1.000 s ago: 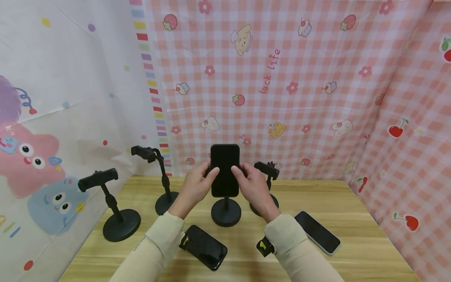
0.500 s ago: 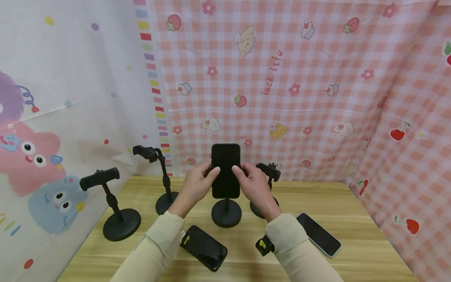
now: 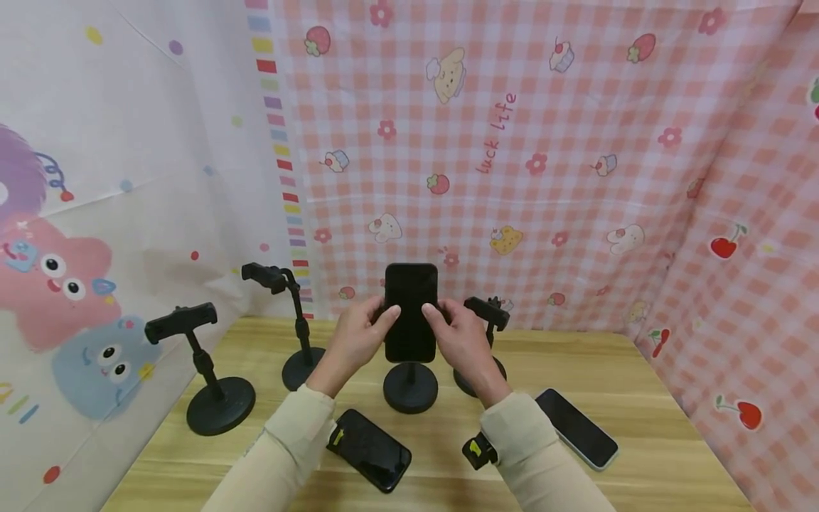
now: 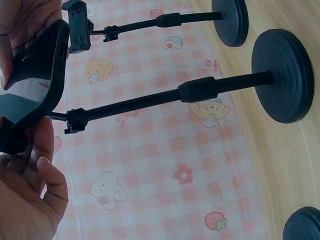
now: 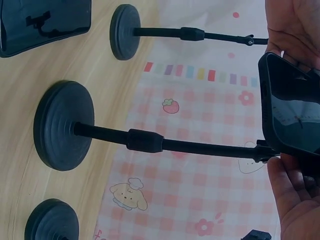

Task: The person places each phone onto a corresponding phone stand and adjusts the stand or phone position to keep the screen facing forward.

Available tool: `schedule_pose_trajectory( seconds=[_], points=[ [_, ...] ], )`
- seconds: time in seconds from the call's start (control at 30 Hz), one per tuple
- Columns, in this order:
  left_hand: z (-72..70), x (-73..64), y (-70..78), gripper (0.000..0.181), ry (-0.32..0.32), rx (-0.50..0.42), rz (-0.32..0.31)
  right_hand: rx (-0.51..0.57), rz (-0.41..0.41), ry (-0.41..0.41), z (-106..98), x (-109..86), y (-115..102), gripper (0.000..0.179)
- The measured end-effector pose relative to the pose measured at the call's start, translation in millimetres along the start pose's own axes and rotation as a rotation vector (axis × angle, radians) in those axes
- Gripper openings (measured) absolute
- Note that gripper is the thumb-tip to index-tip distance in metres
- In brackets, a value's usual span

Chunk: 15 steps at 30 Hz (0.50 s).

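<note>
A black smartphone (image 3: 411,313) stands upright at the head of the middle phone stand (image 3: 411,388), its dark screen facing me. My left hand (image 3: 358,336) grips its left edge, thumb on the front and fingers behind. From the other side my right hand (image 3: 462,340) holds the right edge in the same way. In the left wrist view the stand's pole (image 4: 145,104) runs up behind the phone (image 4: 37,75). The stand's clamp is mostly hidden by the phone and fingers, so how it sits on the phone cannot be made out.
Two phone stands with bare clamps, a front one (image 3: 220,405) and a taller one (image 3: 302,366), stand at left. Another stand (image 3: 489,313) is partly behind my right hand. One black phone (image 3: 371,450) lies in front, a light-edged phone (image 3: 578,429) at right, on the wooden table (image 3: 665,434).
Both hands keep their hold on the phone, which stays almost in place. The whole head view shifts very slightly; nothing is taken up or let go.
</note>
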<state>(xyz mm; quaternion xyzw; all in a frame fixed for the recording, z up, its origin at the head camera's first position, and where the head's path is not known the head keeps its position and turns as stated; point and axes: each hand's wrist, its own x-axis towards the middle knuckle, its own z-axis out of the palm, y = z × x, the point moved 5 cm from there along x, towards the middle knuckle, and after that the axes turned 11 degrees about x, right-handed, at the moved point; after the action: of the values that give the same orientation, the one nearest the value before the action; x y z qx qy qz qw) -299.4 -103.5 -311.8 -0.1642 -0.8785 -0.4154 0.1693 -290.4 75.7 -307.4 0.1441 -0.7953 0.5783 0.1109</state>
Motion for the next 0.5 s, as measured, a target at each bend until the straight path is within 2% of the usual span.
schedule_pose_trajectory(
  seconds=[0.3,0.5],
  points=[
    [1.1,-1.9,-2.7,0.02,0.003,0.006,-0.018,-0.014,-0.032,0.009,1.4,-1.6,0.1,0.027],
    [1.8,-3.1,-4.0,0.02,0.02,0.009,-0.005,-0.009,-0.045,0.015,2.2,-2.0,1.0,0.026]
  ],
)
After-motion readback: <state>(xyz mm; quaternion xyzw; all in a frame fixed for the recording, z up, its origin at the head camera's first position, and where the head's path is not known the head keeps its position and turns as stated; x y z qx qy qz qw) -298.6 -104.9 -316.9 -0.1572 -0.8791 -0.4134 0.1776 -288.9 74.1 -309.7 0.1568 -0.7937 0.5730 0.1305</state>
